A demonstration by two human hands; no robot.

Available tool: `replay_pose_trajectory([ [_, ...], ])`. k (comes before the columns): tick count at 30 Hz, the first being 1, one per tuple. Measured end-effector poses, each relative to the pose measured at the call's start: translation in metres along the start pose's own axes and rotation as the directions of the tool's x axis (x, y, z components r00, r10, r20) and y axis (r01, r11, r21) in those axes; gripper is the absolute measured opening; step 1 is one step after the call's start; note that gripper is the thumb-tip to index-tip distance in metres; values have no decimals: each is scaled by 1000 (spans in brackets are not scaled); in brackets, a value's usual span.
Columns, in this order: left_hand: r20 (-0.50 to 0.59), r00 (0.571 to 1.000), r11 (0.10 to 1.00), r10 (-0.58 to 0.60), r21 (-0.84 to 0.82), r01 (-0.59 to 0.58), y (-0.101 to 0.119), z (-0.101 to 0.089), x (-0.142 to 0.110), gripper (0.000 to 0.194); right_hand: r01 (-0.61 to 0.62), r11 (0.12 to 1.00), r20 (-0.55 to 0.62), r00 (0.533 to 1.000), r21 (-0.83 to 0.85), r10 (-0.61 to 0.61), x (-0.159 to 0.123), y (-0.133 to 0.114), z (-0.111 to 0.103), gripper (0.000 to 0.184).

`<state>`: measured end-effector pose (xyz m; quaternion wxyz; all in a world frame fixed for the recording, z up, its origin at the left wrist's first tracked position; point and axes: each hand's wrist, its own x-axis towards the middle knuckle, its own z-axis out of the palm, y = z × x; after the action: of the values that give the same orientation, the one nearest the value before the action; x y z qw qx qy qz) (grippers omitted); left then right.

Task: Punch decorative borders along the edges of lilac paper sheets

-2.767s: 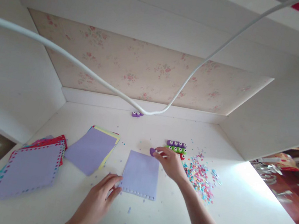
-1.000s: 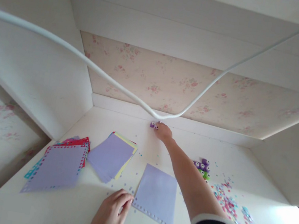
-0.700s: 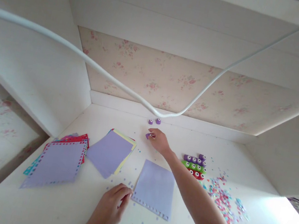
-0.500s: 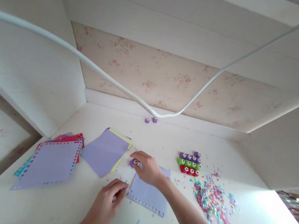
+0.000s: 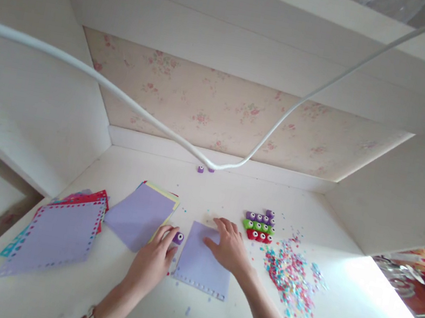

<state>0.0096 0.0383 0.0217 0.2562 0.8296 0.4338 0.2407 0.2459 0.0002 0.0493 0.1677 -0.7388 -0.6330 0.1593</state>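
A lilac paper sheet (image 5: pixel 201 258) lies before me, with a row of punched holes along its near edge. My right hand (image 5: pixel 228 244) is over its upper right part, palm down, fingers spread and holding nothing. Left of the sheet, my left hand (image 5: pixel 157 253) has its fingers and thumb around a small purple paper punch (image 5: pixel 178 238) with a white round button. The fingers partly hide the punch, and its far end faces the sheet's left edge.
At left lies a stack of hole-edged sheets (image 5: pixel 59 233); nearer the middle, a stack of plain sheets (image 5: pixel 140 215). Rows of purple, green and red punches (image 5: pixel 258 226) stand right, beside a confetti heap (image 5: pixel 293 274). Two purple punches (image 5: pixel 201 169) sit by the back wall. A white cable (image 5: pixel 153 121) hangs in front.
My right hand has let go of the purple punch and moved right onto the sheet, its fingers opening. My left hand has moved up to the punch and closed on it. The view has shifted slightly.
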Motion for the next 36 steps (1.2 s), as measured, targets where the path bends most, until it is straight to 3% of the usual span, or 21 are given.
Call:
replay_pose_trajectory([
  [4, 30, 999, 999, 40, -10, -39, 1, -1, 6, 33, -16, 999, 116, 993, -40, 20, -1, 18, -6, 67],
  [8, 25, 997, 997, 71, -45, -70, -3, -1, 6, 25, -10, 1000, 147, 989, 18, 8, 5, 26, -9, 63],
  [10, 16, 997, 995, 81, -65, -80, -7, -1, 4, 24, 7, 997, 158, 987, 71, -19, 8, 29, -10, 50],
  [13, -6, 997, 993, 81, -89, -81, -14, 0, 0, 23, 42, 987, 164, 984, 158, -68, 10, 32, -12, 17],
  [15, -19, 997, 992, 75, -100, -76, -17, 1, -1, 23, 64, 975, 155, 983, 213, -98, 9, 34, -13, 8],
  [26, -30, 996, 990, 88, -108, -91, -18, 5, -2, 26, 35, 915, 178, 977, 401, -115, 14, 33, -32, 21],
  [36, -27, 994, 990, 102, -92, -104, -19, 6, -3, 27, 18, 880, 240, 959, 475, -149, 28, 31, -16, 23],
])
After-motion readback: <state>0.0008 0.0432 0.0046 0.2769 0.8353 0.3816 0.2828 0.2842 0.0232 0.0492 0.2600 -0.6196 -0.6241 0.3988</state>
